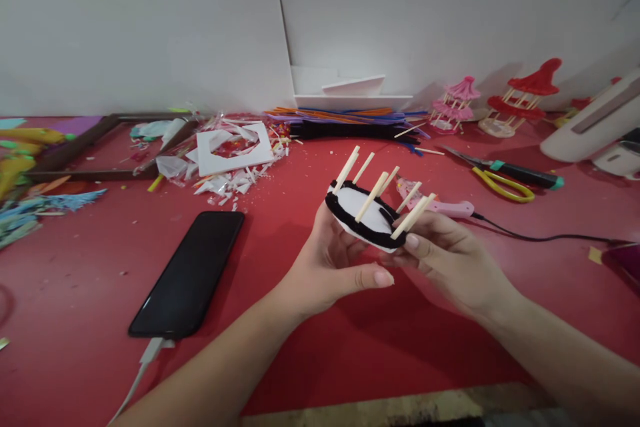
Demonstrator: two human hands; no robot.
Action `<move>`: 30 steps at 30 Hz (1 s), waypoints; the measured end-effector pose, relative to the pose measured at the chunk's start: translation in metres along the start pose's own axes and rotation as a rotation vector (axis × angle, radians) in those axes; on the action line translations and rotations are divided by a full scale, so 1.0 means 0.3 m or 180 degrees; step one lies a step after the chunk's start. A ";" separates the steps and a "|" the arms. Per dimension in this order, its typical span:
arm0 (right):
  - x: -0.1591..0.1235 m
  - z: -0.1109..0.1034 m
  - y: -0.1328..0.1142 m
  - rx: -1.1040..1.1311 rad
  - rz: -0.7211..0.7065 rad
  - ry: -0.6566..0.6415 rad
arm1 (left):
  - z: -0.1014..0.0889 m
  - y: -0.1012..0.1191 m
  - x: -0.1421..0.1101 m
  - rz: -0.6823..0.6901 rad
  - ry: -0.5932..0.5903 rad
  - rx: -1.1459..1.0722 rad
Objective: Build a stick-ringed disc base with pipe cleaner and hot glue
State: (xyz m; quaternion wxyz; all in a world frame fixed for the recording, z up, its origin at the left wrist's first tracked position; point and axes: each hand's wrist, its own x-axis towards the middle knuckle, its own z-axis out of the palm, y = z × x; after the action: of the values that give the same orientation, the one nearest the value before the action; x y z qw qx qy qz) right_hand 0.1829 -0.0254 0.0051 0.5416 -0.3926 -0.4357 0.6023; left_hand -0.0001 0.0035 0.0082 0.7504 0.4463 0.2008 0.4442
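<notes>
Above the red table (280, 227) I hold a small white foam disc (361, 205) edged with a black pipe cleaner, with several wooden sticks standing up from it. My left hand (330, 267) cups the disc from below and the left, fingers curled round its edge. My right hand (445, 257) grips its right edge, fingertips pressed by the nearest stick.
A black phone (190, 273) lies charging at the left. Foam scraps (225, 160) and a dark frame (75, 153) sit behind it. Pipe cleaners (350, 121), a pink glue gun (440, 205), yellow-handled scissors (500, 177) and two small pagoda models (520, 97) fill the back right.
</notes>
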 end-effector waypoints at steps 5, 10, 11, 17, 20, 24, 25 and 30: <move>0.020 -0.004 -0.012 0.0183 -0.0309 0.0487 | -0.007 -0.002 0.005 -0.0123 0.0881 0.0504; 0.031 -0.023 -0.036 0.0177 -0.0448 0.0757 | -0.036 0.003 -0.001 0.0069 0.1189 0.2264; 0.032 -0.025 -0.038 0.0163 -0.0466 0.0773 | -0.038 0.004 -0.004 0.0317 0.1121 0.2548; 0.031 -0.026 -0.035 0.0130 -0.0684 0.0742 | -0.032 0.010 -0.018 0.1706 0.0689 0.3618; 0.031 -0.028 -0.035 0.0127 -0.0692 0.0728 | -0.031 0.010 -0.022 0.1878 0.0806 0.3750; 0.032 -0.029 -0.036 0.0144 -0.0675 0.0735 | -0.039 0.004 -0.027 0.1923 0.0724 0.3552; 0.032 -0.029 -0.036 0.0150 -0.0675 0.0728 | -0.041 0.002 -0.028 0.1860 0.0678 0.3497; 0.034 -0.032 -0.030 0.0155 -0.0632 0.0685 | -0.036 0.010 -0.027 0.1121 0.0792 0.3257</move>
State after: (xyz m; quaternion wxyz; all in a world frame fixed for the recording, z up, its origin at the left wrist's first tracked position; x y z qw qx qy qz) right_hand 0.1938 -0.0141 0.0105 0.6514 -0.3965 -0.3971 0.5106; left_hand -0.0134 0.0027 0.0043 0.3229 0.7249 0.4004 0.4582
